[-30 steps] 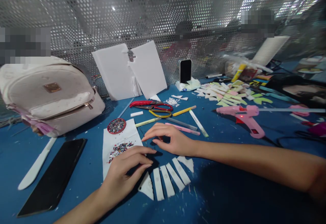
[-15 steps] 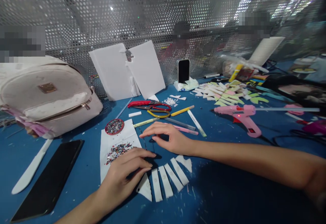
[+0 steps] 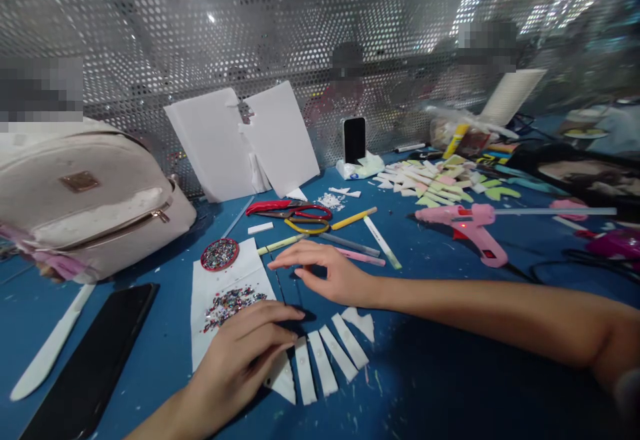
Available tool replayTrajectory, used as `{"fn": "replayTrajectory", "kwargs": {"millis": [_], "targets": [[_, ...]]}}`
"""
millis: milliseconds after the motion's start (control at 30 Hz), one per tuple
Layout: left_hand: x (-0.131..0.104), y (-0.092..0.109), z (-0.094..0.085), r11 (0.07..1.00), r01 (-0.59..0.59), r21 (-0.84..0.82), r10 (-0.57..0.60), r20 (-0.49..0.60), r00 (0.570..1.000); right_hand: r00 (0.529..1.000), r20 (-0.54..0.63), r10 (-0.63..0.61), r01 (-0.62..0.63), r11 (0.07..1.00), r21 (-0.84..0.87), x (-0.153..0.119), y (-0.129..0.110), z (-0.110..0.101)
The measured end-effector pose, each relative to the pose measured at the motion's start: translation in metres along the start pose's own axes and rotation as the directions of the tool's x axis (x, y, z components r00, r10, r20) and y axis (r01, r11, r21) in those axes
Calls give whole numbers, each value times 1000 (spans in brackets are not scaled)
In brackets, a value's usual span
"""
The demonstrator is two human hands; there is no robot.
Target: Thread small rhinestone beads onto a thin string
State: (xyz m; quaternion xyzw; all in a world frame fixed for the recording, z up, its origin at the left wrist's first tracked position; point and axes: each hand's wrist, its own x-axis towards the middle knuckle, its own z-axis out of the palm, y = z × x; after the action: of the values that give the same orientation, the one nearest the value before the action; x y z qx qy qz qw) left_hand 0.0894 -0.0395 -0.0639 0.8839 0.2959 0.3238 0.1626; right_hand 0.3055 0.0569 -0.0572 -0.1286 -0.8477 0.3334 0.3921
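Movement, was there any?

Hardly. Left hand [image 3: 245, 345] and right hand [image 3: 335, 277] kept their poses while the view swung a little; the left thumb edged nearer the leftmost of the white strips [image 3: 323, 363].

Was it pinching something?

I couldn't tell; thumb and fingers bent close together, hiding anything tiny. The right thumb and forefinger were spread, with a thin dark strand [image 3: 281, 287] just beside.

And the strips?

Fanned on the blue table [image 3: 425, 360], right of the left hand, between a pointed piece [image 3: 285, 380] it partly covered and a notched piece [image 3: 361, 322]. Gems [image 3: 230, 308] lay on white paper [image 3: 250, 270] farther left. The work, I judged, had barely advanced.
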Motion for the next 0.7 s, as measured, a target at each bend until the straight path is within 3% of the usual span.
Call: {"fn": "replayTrajectory", "kwargs": {"millis": [700], "targets": [[-3,-2,0,997,66,42,-64,-40,997,999,-39,25,-22,997,75,3,2,2]]}}
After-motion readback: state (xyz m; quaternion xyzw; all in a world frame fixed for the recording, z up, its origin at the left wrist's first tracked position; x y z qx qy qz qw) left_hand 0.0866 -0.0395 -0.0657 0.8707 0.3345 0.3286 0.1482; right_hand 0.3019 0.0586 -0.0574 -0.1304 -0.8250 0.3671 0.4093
